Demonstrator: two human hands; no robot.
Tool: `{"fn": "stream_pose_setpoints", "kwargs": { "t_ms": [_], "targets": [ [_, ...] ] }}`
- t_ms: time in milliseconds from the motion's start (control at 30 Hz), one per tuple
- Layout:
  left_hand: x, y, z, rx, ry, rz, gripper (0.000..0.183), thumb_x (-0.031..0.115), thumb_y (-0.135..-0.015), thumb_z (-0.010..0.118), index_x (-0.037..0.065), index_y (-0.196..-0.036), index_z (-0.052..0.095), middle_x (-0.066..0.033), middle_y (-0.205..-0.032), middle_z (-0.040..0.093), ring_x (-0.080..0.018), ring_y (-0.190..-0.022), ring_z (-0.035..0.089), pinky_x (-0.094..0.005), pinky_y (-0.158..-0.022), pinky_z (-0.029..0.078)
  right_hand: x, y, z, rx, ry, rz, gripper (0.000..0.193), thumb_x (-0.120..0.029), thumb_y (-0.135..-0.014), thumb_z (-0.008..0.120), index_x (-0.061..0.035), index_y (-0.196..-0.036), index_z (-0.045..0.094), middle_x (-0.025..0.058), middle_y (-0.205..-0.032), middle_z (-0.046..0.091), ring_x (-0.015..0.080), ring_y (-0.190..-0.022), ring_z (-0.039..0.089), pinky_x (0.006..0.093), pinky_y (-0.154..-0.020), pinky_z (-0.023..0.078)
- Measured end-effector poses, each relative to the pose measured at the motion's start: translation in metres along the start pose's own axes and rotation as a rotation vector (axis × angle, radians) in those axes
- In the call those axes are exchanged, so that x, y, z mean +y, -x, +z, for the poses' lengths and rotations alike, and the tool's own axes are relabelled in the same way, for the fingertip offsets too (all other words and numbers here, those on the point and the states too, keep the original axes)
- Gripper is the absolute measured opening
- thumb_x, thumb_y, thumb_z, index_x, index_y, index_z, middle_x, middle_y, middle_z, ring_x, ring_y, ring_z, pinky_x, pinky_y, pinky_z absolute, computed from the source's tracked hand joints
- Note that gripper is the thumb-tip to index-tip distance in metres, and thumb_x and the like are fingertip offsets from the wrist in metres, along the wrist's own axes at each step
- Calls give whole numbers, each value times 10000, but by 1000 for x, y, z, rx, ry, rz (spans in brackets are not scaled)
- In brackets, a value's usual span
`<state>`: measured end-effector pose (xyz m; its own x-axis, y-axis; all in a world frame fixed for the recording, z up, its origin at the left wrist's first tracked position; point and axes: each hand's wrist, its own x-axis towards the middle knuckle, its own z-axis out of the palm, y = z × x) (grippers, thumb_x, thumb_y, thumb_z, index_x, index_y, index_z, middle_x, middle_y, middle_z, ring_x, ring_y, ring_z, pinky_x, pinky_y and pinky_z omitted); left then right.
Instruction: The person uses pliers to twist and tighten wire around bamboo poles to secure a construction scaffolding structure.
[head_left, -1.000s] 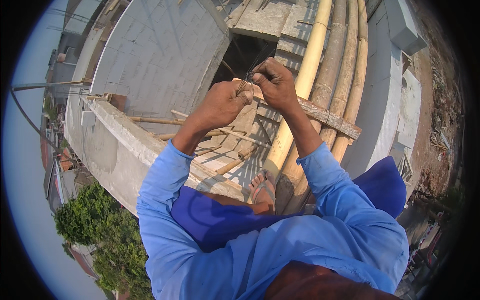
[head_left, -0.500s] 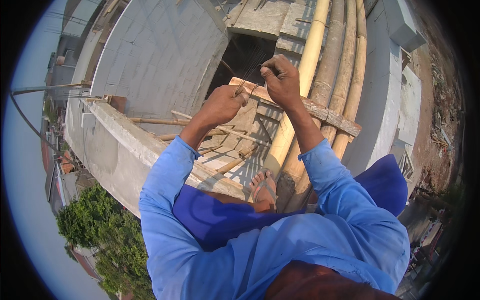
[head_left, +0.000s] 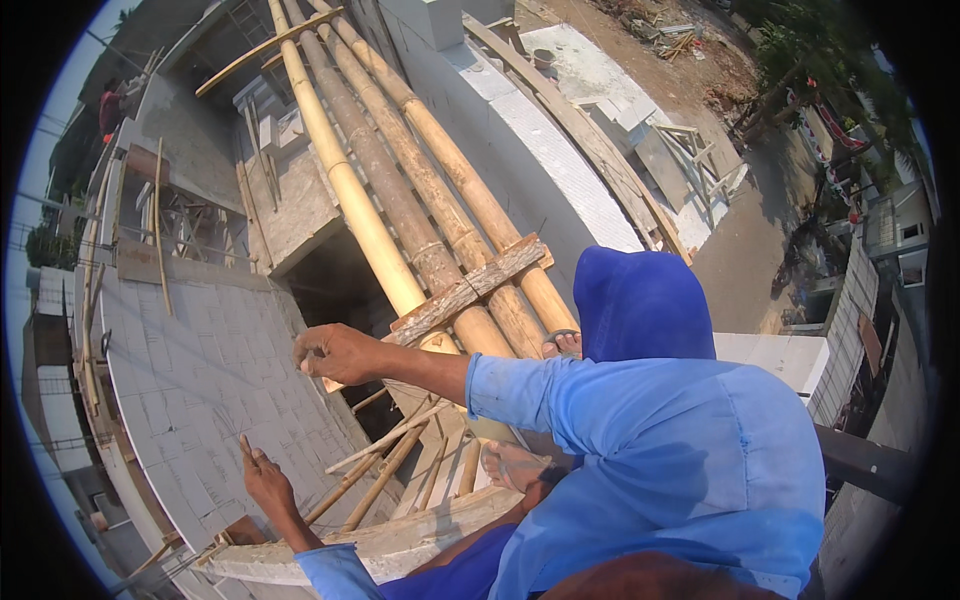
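My left hand (head_left: 268,482) is at the lower left, above a pale block wall surface, one finger pointing up and the others bent in. Anything thin in its grip is too small to make out. Further up, my right hand (head_left: 335,352) reaches across the near end of a rough wooden crosspiece (head_left: 470,290), its fingers curled together and pointing down. What they may pinch does not show. The crosspiece lies across several long bamboo poles (head_left: 400,215). My sandalled feet (head_left: 515,465) stand by the poles' near ends.
A pale block wall (head_left: 215,390) spreads on the left beside a dark opening (head_left: 350,285). Below my hands run a concrete ledge (head_left: 440,535) and thinner bamboo props (head_left: 385,480). White blockwork (head_left: 570,170) borders the right side, with ground far below. A person (head_left: 110,105) is at the far left.
The view has swung to the right. My hands were close together at thin wires by the crosspiece; now they are apart, the left one lower and the right one across the crosspiece end.
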<state>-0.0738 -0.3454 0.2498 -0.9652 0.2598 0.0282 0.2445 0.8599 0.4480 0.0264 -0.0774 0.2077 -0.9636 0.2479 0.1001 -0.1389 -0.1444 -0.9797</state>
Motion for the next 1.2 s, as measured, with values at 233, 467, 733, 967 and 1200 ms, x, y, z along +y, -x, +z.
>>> {"fn": "stream_pose_setpoints", "kwargs": {
  "t_ms": [233,467,733,967,1200],
  "targets": [
    [27,21,26,-82,131,339,302,275,-987,418,10,-1047,550,-11,-640,417,-104,-571,362,-282,-512,350,6,5,42,-166,-66,277,291,-241,-770,620,12,-911,650,106,-792,619,186,-721,543,327,-687,437],
    [70,42,25,-345,263,145,374,354,-976,428,26,-806,488,18,-630,389,-72,-577,344,-251,-503,306,19,13,46,-363,-401,390,407,-381,-741,729,-11,-899,665,2,-654,563,48,-466,359,218,-392,213],
    [70,49,30,-639,408,-94,322,295,-962,435,33,-789,508,40,-568,388,-47,-485,335,-232,-438,271,11,19,51,-263,-563,188,336,-273,-755,715,19,-909,653,21,-727,592,105,-635,512,260,-566,418],
    [83,62,34,-573,623,-229,243,241,-956,442,59,-811,514,52,-554,390,-36,-441,342,-215,-395,261,17,16,53,40,-68,11,189,-165,-770,646,5,-700,607,66,-636,587,105,-627,508,319,-562,422],
    [71,53,42,-326,499,80,176,148,-959,429,28,-969,557,63,-567,377,-16,-463,321,-196,-409,259,13,10,52,123,-192,49,270,-217,-827,627,29,-727,576,65,-631,578,107,-614,508,314,-555,419]
  ]
}}
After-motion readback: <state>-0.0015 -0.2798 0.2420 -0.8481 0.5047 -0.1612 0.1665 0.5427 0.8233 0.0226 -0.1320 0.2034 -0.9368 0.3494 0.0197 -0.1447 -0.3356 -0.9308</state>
